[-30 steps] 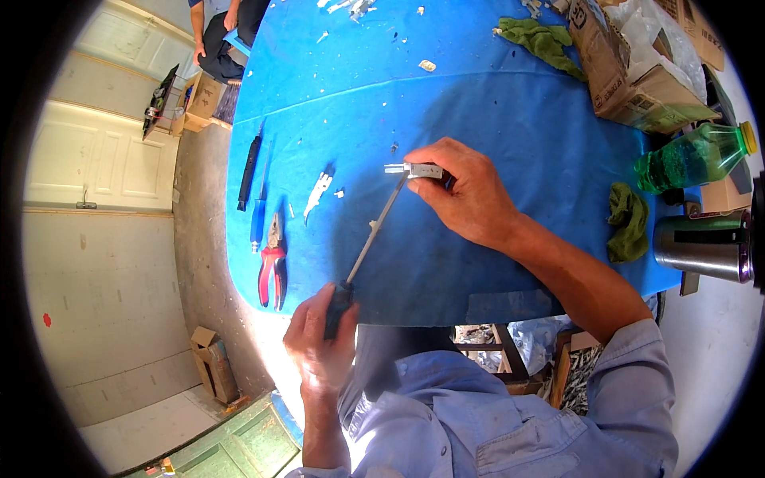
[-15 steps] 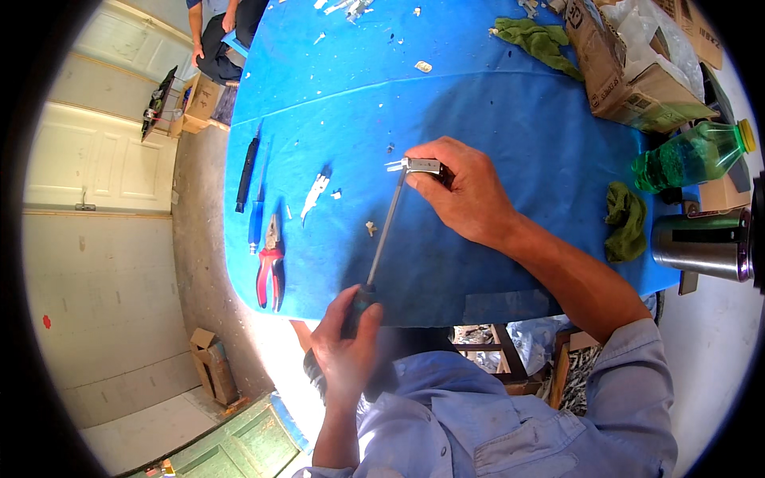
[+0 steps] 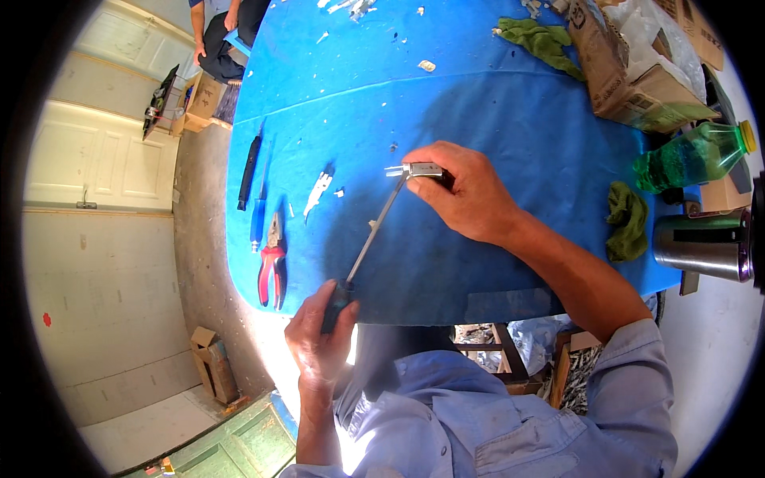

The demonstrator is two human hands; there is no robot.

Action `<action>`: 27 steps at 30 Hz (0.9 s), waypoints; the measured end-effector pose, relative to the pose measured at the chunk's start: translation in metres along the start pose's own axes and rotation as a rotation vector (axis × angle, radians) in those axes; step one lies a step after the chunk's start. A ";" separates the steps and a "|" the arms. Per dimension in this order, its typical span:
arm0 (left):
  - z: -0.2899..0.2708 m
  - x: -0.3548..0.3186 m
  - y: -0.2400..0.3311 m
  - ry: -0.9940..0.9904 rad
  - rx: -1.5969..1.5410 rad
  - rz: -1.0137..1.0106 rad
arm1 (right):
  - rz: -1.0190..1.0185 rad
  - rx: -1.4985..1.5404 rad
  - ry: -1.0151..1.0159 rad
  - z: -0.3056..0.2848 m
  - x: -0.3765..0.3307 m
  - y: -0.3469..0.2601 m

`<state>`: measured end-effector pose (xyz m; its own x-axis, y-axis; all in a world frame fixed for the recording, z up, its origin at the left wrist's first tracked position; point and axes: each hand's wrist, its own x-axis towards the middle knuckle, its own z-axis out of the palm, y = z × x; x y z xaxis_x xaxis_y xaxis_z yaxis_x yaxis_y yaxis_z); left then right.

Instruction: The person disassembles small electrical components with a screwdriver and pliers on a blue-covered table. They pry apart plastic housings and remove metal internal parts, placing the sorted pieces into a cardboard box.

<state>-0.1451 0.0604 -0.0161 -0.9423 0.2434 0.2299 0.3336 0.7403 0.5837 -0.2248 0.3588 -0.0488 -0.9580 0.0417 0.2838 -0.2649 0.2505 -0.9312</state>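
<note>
A blue table [image 3: 494, 119] is seen from above, and every place below is given relative to it. Near the middle of the table, a small metal part [image 3: 422, 170] is pinched in the right hand [image 3: 466, 195], whose fingers are closed around it so that only the part's left end shows. The right hand rests on the table surface, with its forearm running off the table's near right edge.

A long screwdriver [image 3: 374, 231] is laid at a slant across the table's near half, its tip set against the metal part and its dark handle reaching just past the near edge. The handle is gripped in the left hand [image 3: 319, 338], which is curled shut around it just off the table's near edge.

Toward the table's left edge, red-handled pliers [image 3: 271, 267] are laid flat, with a black tool [image 3: 249, 171] and a blue tool [image 3: 259, 215] lying alongside them further in. A small white piece [image 3: 317, 191] is seen between these tools and the metal part.

At the table's right edge, a green plastic bottle [image 3: 693, 155] is lying on its side, a steel cup [image 3: 701, 243] is placed below it, and a green cloth [image 3: 625, 219] is bunched beside them. A cardboard box [image 3: 629, 72] is set at the far right corner, with a second green cloth [image 3: 542, 40] to its left.

Beyond the table's far left corner, another person [image 3: 227, 24] is partly seen.
</note>
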 end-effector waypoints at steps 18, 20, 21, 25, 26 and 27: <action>0.038 -0.006 0.039 -0.088 -0.652 -0.548 | 0.117 0.152 0.118 0.002 0.001 0.008; 0.036 -0.005 0.043 -0.099 -0.735 -0.593 | 0.113 0.144 0.107 0.001 0.001 0.009; 0.034 -0.004 0.043 -0.108 -0.757 -0.599 | 0.110 0.141 0.101 0.001 0.001 0.008; 0.028 -0.004 0.046 -0.126 -0.848 -0.701 | 0.106 0.099 0.082 0.000 0.001 0.004; 0.028 -0.004 0.048 -0.102 -0.897 -0.739 | 0.124 0.106 0.090 0.000 0.002 0.003; 0.027 -0.005 0.051 -0.078 -0.946 -0.777 | 0.143 0.113 0.099 0.000 0.002 0.002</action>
<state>-0.1245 0.1138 -0.0084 -0.8880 0.0008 -0.4598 -0.4595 -0.0337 0.8875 -0.2277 0.3592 -0.0497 -0.9727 0.1651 0.1631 -0.1433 0.1255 -0.9817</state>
